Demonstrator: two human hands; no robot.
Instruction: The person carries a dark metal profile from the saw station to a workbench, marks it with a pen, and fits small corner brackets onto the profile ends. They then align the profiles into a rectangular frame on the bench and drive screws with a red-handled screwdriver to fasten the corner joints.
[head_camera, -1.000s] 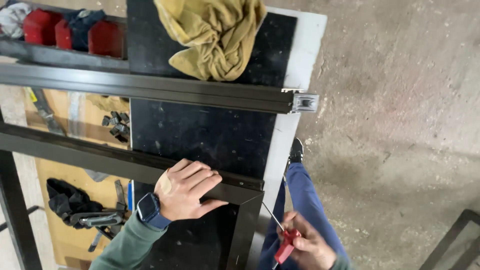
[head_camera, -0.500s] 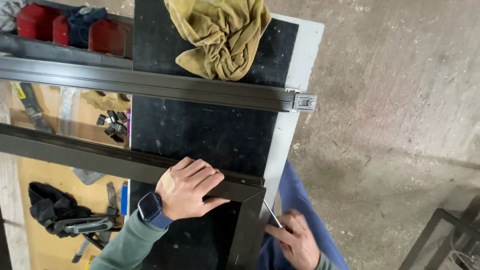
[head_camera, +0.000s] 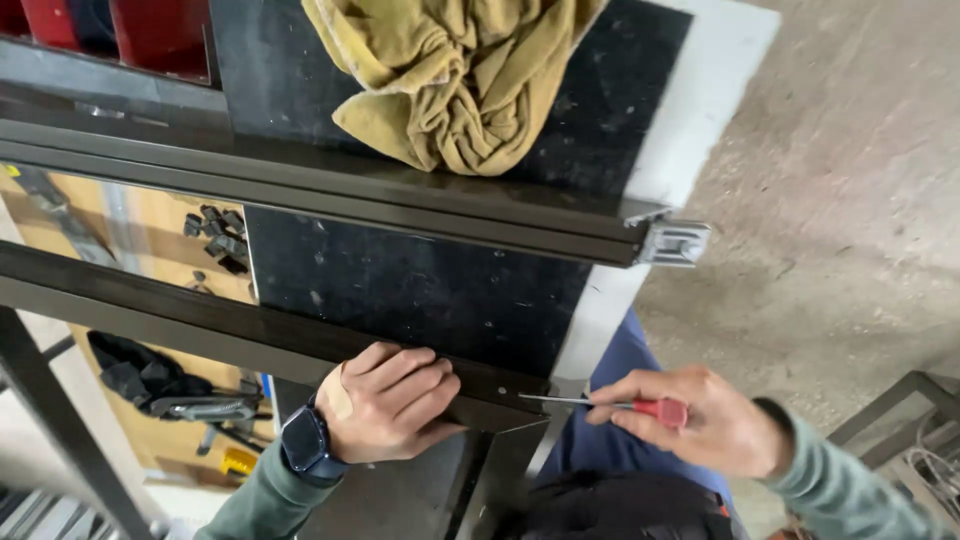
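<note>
Dark metal frame lies across the black worktop, corner joint near the table's white edge. Left hand pressed flat on the frame rail just left of the corner, fingers curled over the top edge, holding it down; dark smartwatch on the wrist. Right hand closed around a red-handled screwdriver, shaft horizontal, tip at the corner's outer face, probably on a screw, too small to confirm. Second dark rail runs parallel higher up, grey corner bracket sticking out of its right end. Crumpled yellow cloth sits on the worktop beyond that rail. Red bins top left. Below the table, left side: wooden shelf with small black parts and clamps. Person's blue trouser leg stands between table edge and concrete floor.
</note>
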